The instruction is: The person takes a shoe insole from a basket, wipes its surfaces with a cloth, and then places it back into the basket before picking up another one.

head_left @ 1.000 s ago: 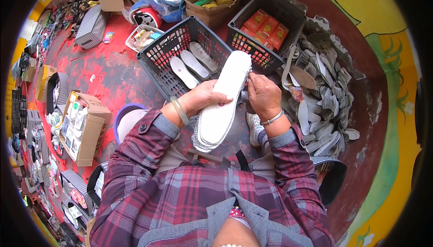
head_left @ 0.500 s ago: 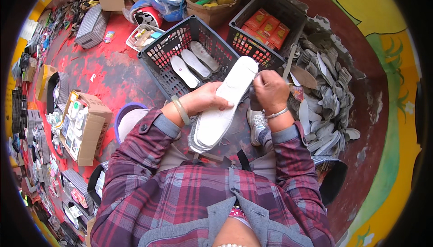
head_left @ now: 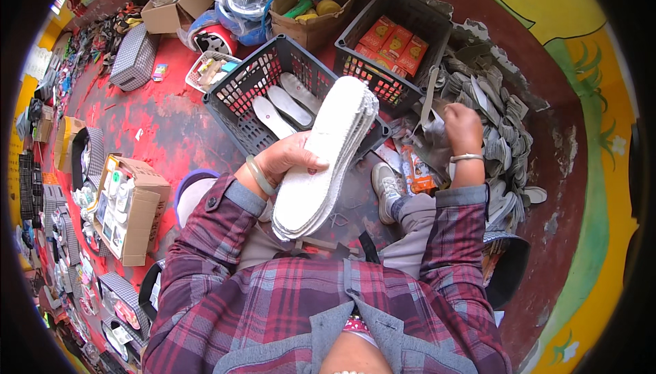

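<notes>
Spreading beneath everything, the red floor (head_left: 171,145) is carrying the whole layout. Black crate (head_left: 307,68) is standing ahead, three pale insoles (head_left: 273,117) lying side by side in it; second crate (head_left: 427,24), just behind and to the right, is holding orange boxes (head_left: 393,43). Grey heap (head_left: 504,118) of insole-shaped pieces is lying along the right wall.

White stack of insoles (head_left: 328,155) is tilting in mid-air before the torso, near side of the first crate. Left hand (head_left: 287,158) is gripping it, thumb pressing on top, other fingers hidden below. Right hand (head_left: 463,128) is hovering apart, over the heap's near edge, fingers curling; cannot tell whether they are gripping the blurred grey piece beside them.

Judgement: left is steadying the stack while right is working separately; the next move is calling for a firm left grip and aligned edges.
</notes>
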Demonstrator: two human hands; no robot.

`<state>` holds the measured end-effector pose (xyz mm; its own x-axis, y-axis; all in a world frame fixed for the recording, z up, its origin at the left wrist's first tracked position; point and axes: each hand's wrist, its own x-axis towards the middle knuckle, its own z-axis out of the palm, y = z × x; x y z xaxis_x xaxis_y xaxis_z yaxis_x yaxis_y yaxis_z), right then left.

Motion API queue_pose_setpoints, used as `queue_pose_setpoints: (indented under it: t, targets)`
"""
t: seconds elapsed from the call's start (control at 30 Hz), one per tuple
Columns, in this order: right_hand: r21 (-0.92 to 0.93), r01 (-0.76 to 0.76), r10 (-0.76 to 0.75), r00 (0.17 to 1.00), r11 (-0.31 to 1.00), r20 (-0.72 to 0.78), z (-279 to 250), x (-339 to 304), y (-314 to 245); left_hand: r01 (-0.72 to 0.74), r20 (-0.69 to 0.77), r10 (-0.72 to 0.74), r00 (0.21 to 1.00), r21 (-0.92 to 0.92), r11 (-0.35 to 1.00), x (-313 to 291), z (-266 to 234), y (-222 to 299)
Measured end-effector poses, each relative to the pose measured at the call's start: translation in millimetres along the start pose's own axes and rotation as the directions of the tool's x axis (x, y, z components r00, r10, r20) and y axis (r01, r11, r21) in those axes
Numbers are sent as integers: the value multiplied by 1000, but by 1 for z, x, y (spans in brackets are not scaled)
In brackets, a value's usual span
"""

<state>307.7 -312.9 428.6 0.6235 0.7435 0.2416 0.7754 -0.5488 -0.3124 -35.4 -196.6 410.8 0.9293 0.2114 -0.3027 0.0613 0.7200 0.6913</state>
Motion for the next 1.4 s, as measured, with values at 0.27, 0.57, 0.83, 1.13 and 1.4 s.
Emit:
queue_pose_setpoints:
  t: [0.27, 0.57, 0.83, 1.13, 1.4]
  targets:
    - [889, -164, -78, 986, -428, 145, 4, -2, -30, -85, 6, 86, 996, -78, 993, 11, -8, -10]
    - [247, 750, -637, 655, 613, -407, 9, -76, -143, -65, -48, 69, 996, 66, 996, 15, 21, -1]
    - [985, -145, 276, 947, -93, 166, 4, 18, -54, 55, 27, -59, 998, 134, 989, 6, 31, -3]
    - [563, 501, -372, 866, 658, -336, 38, -47, -139, -55, -84, 64, 994, 109, 993, 8, 21, 6]
    - [878, 2, -56, 998, 479, 28, 42, -17, -102, -278, -228, 275, 934, 21, 960, 18, -10, 20]
